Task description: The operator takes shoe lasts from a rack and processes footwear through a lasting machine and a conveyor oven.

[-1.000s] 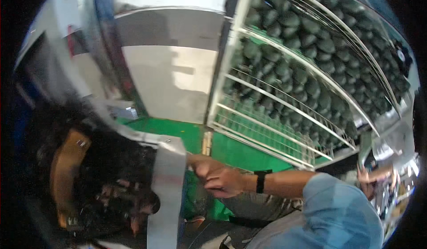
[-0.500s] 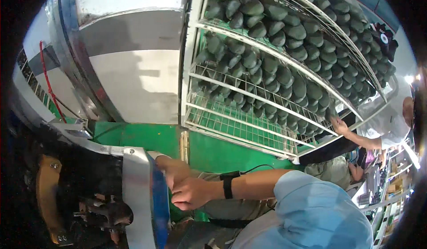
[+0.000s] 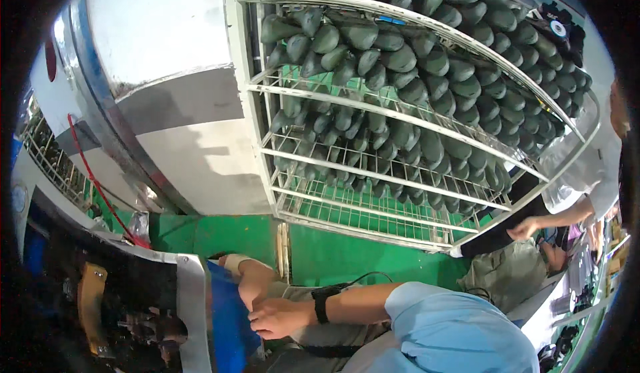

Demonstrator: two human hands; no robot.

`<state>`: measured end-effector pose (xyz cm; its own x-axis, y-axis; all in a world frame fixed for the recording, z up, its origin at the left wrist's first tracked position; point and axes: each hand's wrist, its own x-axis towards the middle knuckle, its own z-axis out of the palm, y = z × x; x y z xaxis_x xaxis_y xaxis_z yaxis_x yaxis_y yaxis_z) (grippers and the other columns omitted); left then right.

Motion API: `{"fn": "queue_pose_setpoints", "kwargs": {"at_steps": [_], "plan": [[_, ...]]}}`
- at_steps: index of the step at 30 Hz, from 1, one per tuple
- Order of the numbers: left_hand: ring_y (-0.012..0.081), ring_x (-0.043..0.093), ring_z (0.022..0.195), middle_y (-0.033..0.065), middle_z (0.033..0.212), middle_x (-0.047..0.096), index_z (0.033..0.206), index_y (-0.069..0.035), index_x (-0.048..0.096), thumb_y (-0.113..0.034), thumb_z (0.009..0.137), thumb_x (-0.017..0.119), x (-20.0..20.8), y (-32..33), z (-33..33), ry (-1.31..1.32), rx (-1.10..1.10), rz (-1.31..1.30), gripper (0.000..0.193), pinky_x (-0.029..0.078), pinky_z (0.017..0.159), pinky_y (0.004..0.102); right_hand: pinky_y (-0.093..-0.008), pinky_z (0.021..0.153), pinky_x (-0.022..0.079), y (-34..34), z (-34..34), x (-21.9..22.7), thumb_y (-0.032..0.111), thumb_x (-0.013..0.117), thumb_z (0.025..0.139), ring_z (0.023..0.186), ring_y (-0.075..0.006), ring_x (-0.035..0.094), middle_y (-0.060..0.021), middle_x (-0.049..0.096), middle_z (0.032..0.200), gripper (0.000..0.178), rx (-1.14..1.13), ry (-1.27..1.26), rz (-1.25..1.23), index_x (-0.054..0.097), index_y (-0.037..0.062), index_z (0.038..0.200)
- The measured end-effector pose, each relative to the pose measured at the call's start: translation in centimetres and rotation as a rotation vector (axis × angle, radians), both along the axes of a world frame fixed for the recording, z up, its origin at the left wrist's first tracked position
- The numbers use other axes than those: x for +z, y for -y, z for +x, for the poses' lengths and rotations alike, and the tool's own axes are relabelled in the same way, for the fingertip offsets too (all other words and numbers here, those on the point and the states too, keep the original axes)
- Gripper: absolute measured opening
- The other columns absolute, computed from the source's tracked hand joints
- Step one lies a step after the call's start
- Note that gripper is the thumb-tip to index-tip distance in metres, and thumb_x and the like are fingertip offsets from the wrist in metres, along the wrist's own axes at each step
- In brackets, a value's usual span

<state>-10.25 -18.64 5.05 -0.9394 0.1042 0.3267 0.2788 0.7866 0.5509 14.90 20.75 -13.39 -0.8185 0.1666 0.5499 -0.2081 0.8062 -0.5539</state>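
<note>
My right hand [image 3: 283,316], with a dark band on its wrist, reaches left from a light blue sleeve [image 3: 460,330]. Its fingers are closed, tips meeting those of my left hand [image 3: 255,284]. The left hand is bent downward with fingers drawn together, its wrist partly behind a metal panel. Whatever lies between the fingertips is too small or hidden to name. Right beside both hands stands the machine's blue side [image 3: 233,316], edged by a pale metal panel [image 3: 192,306]. Khaki trouser legs [image 3: 340,335] show beneath my right forearm.
A white wire rack [image 3: 393,113] holds several tiers of dark grey-green rounded pieces [image 3: 427,60]. A co-worker's hand [image 3: 525,229] hangs by its right corner. A dark machine with a yellowish curved bar [image 3: 92,306] fills the lower left. A red hose [image 3: 93,176] runs by the metal post.
The view has shifted, so the rack sits lower and further left. My two hands stay together at the machine's blue side. The co-worker's hand has come away from the rack and lowered.
</note>
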Motion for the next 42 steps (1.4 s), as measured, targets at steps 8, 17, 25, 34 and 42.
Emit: {"fn": "queue_pose_setpoints", "kwargs": {"at_steps": [8, 17, 25, 34, 42], "plan": [[0.0217, 0.062, 0.098, 0.0147, 0.113, 0.065, 0.117, 0.004, 0.061, -0.018, 0.086, 0.073, -2.3, -8.0, 19.8, 0.885, -0.511, 0.701, 0.039, 0.051, 0.088, 0.0377, -0.0392, 0.094, 0.049, 8.8, 2.2, 7.6, 0.025, 0.070, 0.090, 0.107, -0.0266, 0.060, -0.0217, 0.045, 0.139, 0.104, 0.637, -0.029, -0.685, -0.005, 0.0073, 0.160], [0.0237, 0.058, 0.113, 0.0108, 0.126, 0.060, 0.134, 0.002, 0.053, -0.033, 0.107, 0.036, -7.2, -17.8, 27.4, 0.957, -0.291, 1.079, 0.047, 0.046, 0.093, 0.0419, -0.0424, 0.088, 0.051, 6.0, 6.4, 11.6, 0.031, 0.075, 0.086, 0.111, -0.0330, 0.061, -0.0250, 0.049, 0.132, 0.099, 0.113, -0.152, -0.700, 0.013, 0.0061, 0.159], [0.0391, 0.064, 0.082, 0.0200, 0.094, 0.069, 0.094, 0.002, 0.068, -0.031, 0.088, 0.058, -10.2, -17.8, 26.3, 0.163, -0.563, -0.059, 0.035, 0.052, 0.075, 0.0488, -0.0486, 0.077, 0.055, 3.6, 9.6, 12.1, 0.029, 0.079, 0.076, 0.099, -0.0492, 0.060, -0.0330, 0.051, 0.121, 0.098, 0.057, 0.076, -0.362, 0.026, 0.0138, 0.157], [0.0380, 0.061, 0.067, 0.0184, 0.076, 0.063, 0.072, 0.003, 0.059, -0.016, 0.090, 0.051, -5.4, -20.9, 23.3, -0.094, -0.518, 0.428, 0.028, 0.053, 0.066, 0.0426, -0.0444, 0.103, 0.050, 1.8, 4.8, 16.4, 0.020, 0.062, 0.077, 0.121, -0.0325, 0.058, -0.0176, 0.054, 0.137, 0.080, 0.342, 0.161, -1.912, 0.034, 0.0025, 0.149], [0.0314, 0.061, 0.061, 0.0193, 0.066, 0.059, 0.081, 0.003, 0.061, -0.030, 0.102, 0.048, -3.8, -15.2, 19.4, 0.674, -0.381, 0.703, 0.042, 0.047, 0.061, 0.0397, -0.0333, 0.110, 0.038, -0.2, -5.8, 28.1, 0.005, 0.077, 0.067, 0.126, -0.0220, 0.054, -0.0183, 0.051, 0.143, 0.100, 0.334, 0.213, -0.658, 0.026, -0.0096, 0.152]]}}
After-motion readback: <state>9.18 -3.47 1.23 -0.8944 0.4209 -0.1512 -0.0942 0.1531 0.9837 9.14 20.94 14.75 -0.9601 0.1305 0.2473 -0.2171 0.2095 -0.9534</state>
